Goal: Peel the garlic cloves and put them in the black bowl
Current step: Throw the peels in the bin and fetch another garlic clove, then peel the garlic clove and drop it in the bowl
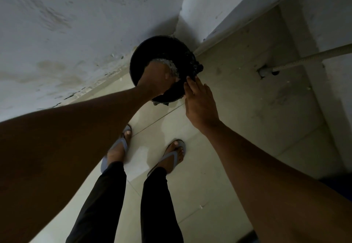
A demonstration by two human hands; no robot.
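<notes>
A black round bin [144, 52] lined with a black bag stands on the floor in the corner of two walls. My left hand [155, 80] reaches into its mouth, the back of the hand towards me, fingers curled round a clump of pale crinkly scraps [172, 67]. My right hand [200, 100] lies with straight fingers against the bin's right rim, where the black bag [197, 65] bunches over the edge. No garlic cloves and no bowl are in view.
Pale floor tiles [209, 166] run under my feet, which wear grey flip-flops [122, 147]. A stained white wall [66, 33] rises on the left. On the right a corrugated hose [304, 57] runs into a hole in a low tiled ledge.
</notes>
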